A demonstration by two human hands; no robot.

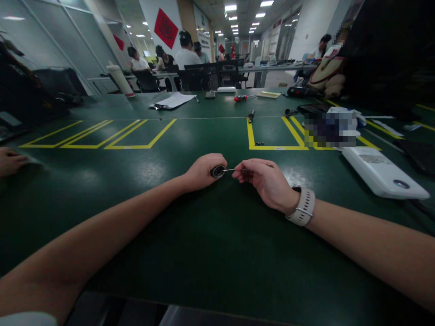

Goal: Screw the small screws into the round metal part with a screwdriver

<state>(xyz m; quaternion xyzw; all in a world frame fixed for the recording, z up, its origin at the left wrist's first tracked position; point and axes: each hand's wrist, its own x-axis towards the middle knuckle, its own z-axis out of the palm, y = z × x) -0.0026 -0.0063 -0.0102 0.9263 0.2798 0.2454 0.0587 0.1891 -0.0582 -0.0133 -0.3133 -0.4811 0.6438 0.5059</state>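
Observation:
My left hand (205, 172) is wrapped round a black cylindrical part (218, 171) whose round end, with a pale metallic ring, faces right. Most of its body is hidden in the fist. With pinched fingers, my right hand (263, 179) grips a thin metal rod (229, 170), shaped like a screwdriver shaft. The rod's left tip meets the round end of the part; whether it goes inside I cannot tell. Its other end disappears behind the fingers. Both hands are above the green table (190, 253).
Small screws (260, 143) and a metal fitting (251, 115) lie around a yellow-taped box. Farther back are a red screwdriver (240, 98) and a clipboard (173, 100). A white power bank (384, 172) lies right. Another person's hand (12, 161) rests at far left.

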